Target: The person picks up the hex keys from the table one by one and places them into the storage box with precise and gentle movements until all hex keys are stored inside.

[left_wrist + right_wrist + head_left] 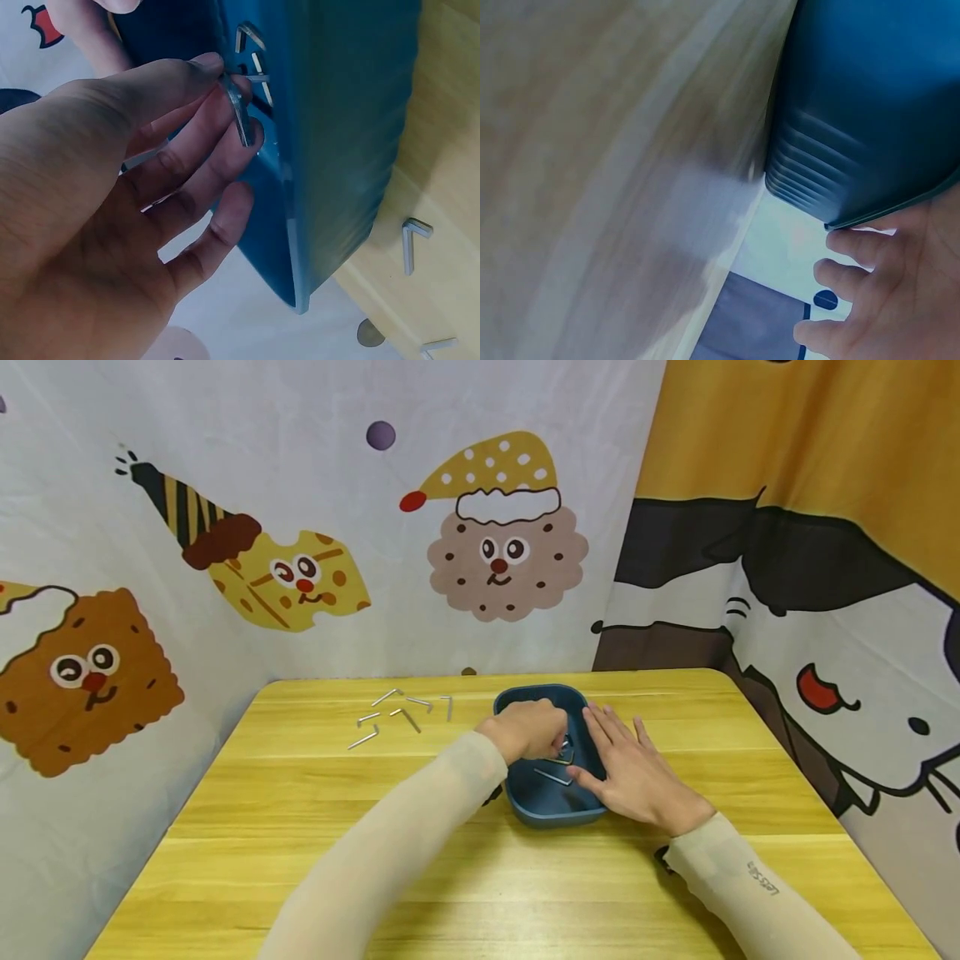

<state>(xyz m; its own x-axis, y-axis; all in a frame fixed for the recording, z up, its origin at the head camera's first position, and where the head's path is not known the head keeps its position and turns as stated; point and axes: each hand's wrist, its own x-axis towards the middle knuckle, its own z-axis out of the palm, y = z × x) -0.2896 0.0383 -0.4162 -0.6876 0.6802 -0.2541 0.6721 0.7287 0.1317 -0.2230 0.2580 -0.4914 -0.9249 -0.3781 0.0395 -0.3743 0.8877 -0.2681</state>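
The left hand (pixel 528 729) reaches over the blue bin (pixel 558 818) from its left side. Its thumb and fingertips pinch a silvery hex key (pixel 240 116), short arm pointing away from the fingers in the left wrist view. More metal shows in slivers between and behind the fingers there. Several hex keys (pixel 552 777) lie on the bin's floor, partly hidden by the hands. The right hand (pixel 641 772) lies along the bin's right rim with fingers spread and straight, thumb reaching over the inside. In the right wrist view its fingers (pixel 847 279) extend beside the rim.
Several loose L-shaped hex keys (pixel 406 720) are scattered on the wooden table (pixel 300 827) left of the bin. A cartoon-printed cloth (pixel 315 435) hangs behind the table and along its sides.
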